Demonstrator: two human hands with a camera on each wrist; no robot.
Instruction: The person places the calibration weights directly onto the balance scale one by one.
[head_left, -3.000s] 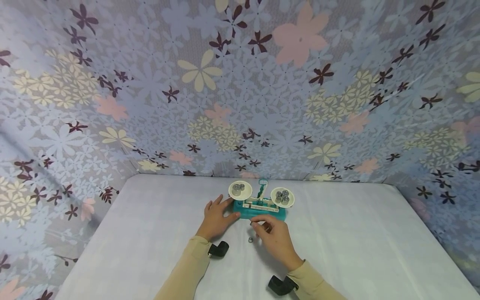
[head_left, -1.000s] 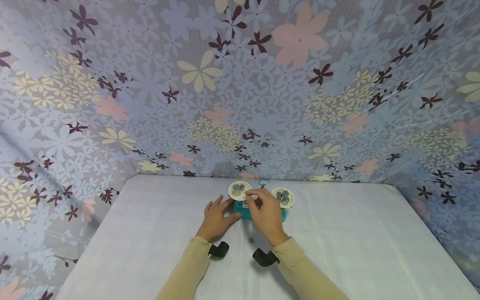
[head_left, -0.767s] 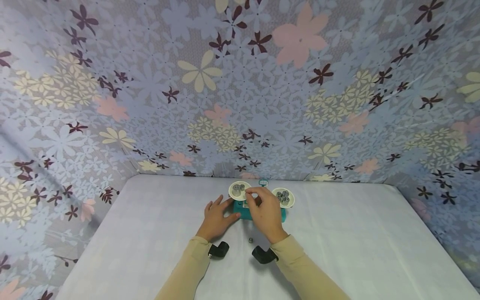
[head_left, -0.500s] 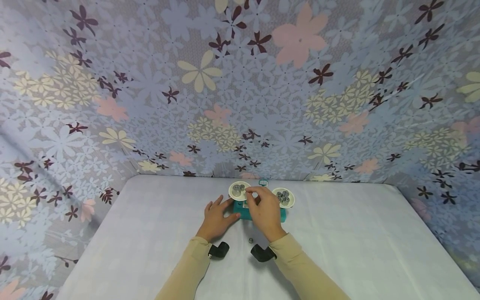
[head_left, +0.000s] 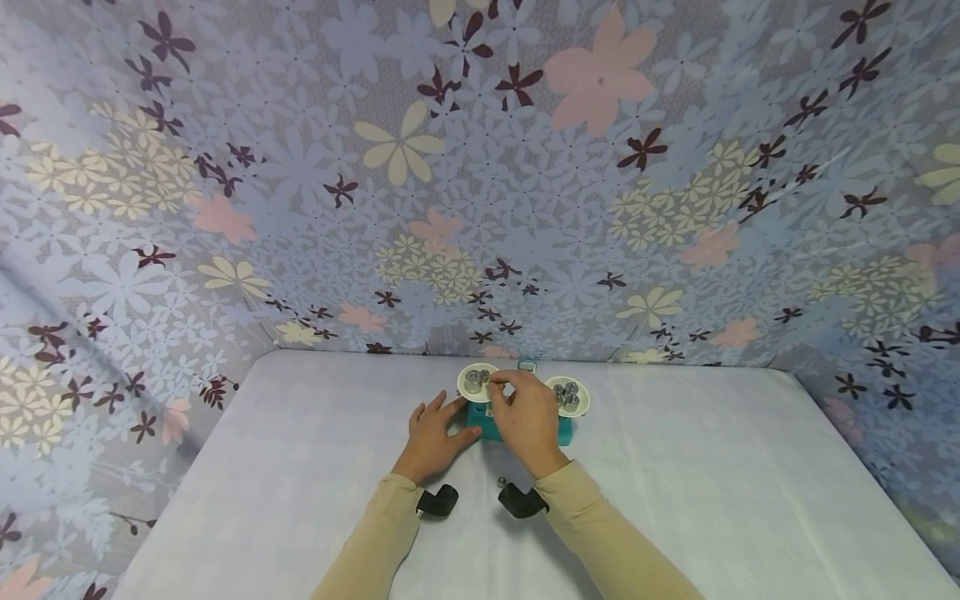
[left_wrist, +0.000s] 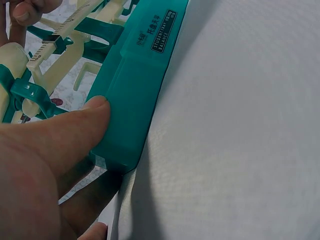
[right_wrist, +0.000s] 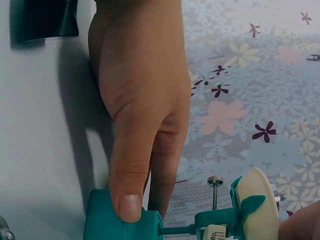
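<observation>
A teal tray balance with two cream pans stands toward the table's far side. My left hand steadies the base's left end, its thumb on the near face and other fingers around the end. Over the beam my right hand reaches left, thumb and index finger pinched together right at the inner rim of the left pan. Whatever small piece they pinch is hidden by the fingertips. Metal weights of different sizes sit in that pan, close beside the fingertips. The right pan carries several metal weights.
One loose metal weight lies on the white-covered table, near the right wrist's black camera. Another black camera is on the left wrist. A flower-patterned wall covering rises behind and at both sides.
From in front of the base, my right hand has moved forward and left, over the beam to the left pan. Lately its fingertips have shifted slightly farther. The left hand keeps its place.
</observation>
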